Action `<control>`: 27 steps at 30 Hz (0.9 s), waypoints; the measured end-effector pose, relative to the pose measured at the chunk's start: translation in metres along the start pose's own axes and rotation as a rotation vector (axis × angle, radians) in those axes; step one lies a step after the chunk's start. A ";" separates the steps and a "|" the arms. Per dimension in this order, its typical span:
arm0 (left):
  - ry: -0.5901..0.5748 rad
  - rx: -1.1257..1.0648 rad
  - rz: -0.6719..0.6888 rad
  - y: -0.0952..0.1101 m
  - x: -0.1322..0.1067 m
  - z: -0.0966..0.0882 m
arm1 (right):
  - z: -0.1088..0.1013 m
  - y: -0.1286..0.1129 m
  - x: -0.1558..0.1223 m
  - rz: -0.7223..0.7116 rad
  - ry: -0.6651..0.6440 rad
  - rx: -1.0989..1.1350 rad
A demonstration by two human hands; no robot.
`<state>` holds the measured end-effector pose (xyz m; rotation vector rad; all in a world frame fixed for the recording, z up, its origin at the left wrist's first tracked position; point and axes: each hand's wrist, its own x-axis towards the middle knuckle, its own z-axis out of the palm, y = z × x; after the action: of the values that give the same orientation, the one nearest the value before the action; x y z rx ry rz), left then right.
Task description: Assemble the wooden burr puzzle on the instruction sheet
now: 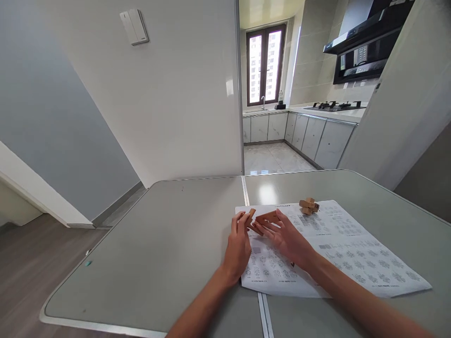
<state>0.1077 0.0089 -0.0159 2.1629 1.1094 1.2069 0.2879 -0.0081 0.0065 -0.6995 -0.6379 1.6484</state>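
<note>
My left hand (238, 249) is closed on notched wooden puzzle pieces (251, 216), held just above the left part of a printed sheet. Close beside it, my right hand (287, 237) pinches another wooden piece (267, 217) between thumb and fingers. My fingers hide parts of these pieces, so I cannot tell whether they touch each other. A small interlocked wooden block puzzle (308, 206) sits on the upper part of the sheet (338, 225), which carries rows of small diagrams.
The grey folding table (169, 253) has a metal seam (245, 190) down its middle. A small green object (88, 263) and a whitish one (87, 252) lie by its left edge. Beyond stand a white wall and a kitchen with a gas stove (336, 106).
</note>
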 end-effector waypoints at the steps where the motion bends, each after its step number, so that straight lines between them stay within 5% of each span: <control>1: -0.014 0.007 0.000 0.000 0.000 0.000 | -0.001 0.001 0.000 0.011 0.008 0.018; 15: -0.146 -0.103 0.022 -0.011 -0.002 0.004 | -0.011 0.014 0.008 -0.012 0.078 0.043; 27: -0.078 -0.189 0.007 -0.006 0.000 0.003 | 0.003 0.000 -0.003 -0.057 -0.005 -0.045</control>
<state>0.1073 0.0127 -0.0213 2.0535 0.9176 1.1699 0.2860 -0.0111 0.0092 -0.7035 -0.6939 1.5882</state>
